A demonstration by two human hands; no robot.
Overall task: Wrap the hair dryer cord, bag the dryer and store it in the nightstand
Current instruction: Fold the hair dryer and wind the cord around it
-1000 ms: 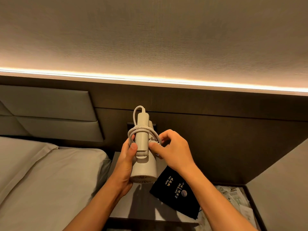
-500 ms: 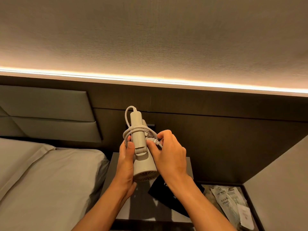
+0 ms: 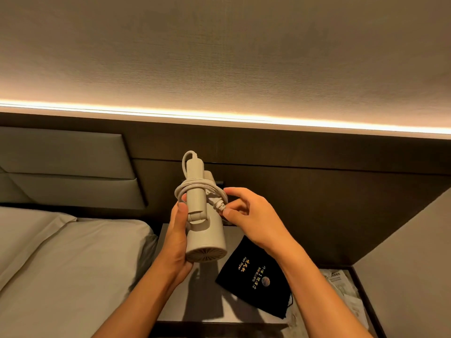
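A cream hair dryer (image 3: 206,237) is held upright above the nightstand (image 3: 207,311), its folded handle pointing up and its vent grille facing me. The cord (image 3: 195,187) is looped several times around the handle. My left hand (image 3: 177,237) grips the dryer's body from the left, thumb on the handle's base. My right hand (image 3: 249,215) pinches the cord's end near the plug (image 3: 218,203) on the dryer's right side. A black drawstring bag (image 3: 256,272) with gold print lies flat on the nightstand below my right forearm.
A bed with a grey sheet (image 3: 68,264) lies to the left, under a padded headboard (image 3: 66,164). Plastic-wrapped packets (image 3: 341,286) lie in a recess right of the nightstand. A dark wood wall panel (image 3: 317,191) runs behind, a light strip above it.
The dryer has stayed in my left hand with small shifts. My right hand's fingers have spread a little and now pinch the cord end by the plug.
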